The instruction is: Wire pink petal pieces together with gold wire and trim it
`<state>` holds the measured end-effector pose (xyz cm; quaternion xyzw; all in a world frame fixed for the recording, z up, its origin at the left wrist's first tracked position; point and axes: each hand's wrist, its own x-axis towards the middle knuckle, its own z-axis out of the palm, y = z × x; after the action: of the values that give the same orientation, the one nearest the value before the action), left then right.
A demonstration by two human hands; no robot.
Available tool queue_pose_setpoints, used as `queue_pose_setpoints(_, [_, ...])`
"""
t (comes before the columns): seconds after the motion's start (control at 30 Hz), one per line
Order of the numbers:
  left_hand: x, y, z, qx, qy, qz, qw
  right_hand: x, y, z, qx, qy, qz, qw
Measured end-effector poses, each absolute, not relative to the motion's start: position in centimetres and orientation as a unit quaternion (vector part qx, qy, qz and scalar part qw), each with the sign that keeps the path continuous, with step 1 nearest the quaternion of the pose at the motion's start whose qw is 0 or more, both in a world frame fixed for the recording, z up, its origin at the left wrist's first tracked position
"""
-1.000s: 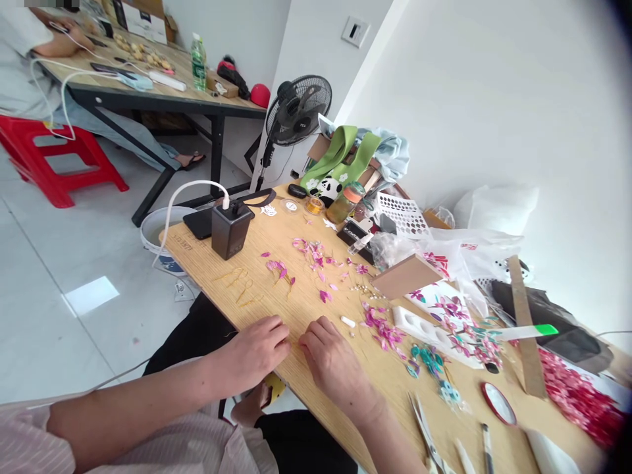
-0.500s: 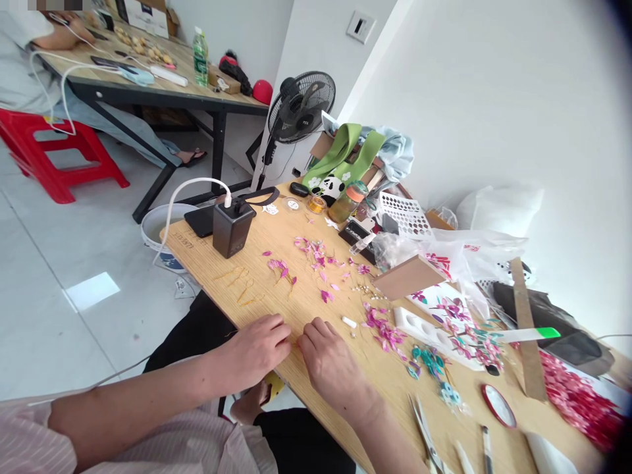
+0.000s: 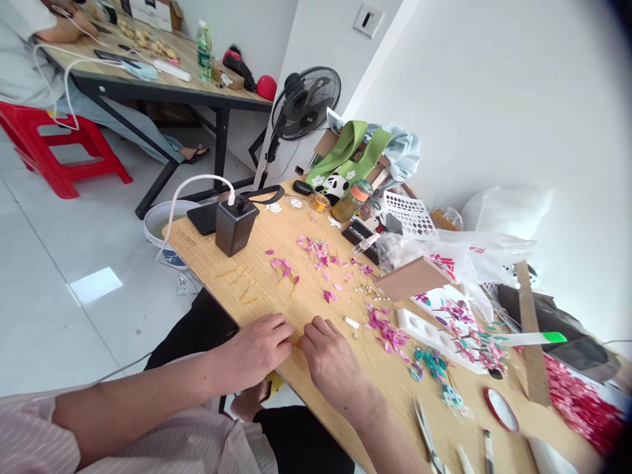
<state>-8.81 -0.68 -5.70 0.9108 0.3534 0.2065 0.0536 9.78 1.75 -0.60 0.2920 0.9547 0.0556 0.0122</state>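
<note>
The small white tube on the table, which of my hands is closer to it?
Right. Your right hand lies just below-left of the white tube; your left hand sits farther left, beyond the right hand.

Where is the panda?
The panda sits at the far end of the table, under the green straps, beside the jar and in front of the fan.

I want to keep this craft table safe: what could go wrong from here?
The left hand and right hand work at the table's near edge, so a small piece could drop to the floor. A forearm could brush the scissors. A sleeve might scatter the loose pink petals.
</note>
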Motion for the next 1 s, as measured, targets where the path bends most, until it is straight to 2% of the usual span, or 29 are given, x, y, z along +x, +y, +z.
queue_pose_setpoints(0.63, [-8.6,-0.6,-5.6,0.908,0.357,0.213,0.046,10.9,1.2,-1.5,0.339,0.941,-0.01,-0.006])
queue_pose_setpoints(1.0, [-8.6,-0.5,-5.6,0.909,0.352,0.219,0.051,10.3,1.4,-1.3,0.329,0.944,0.014,0.003])
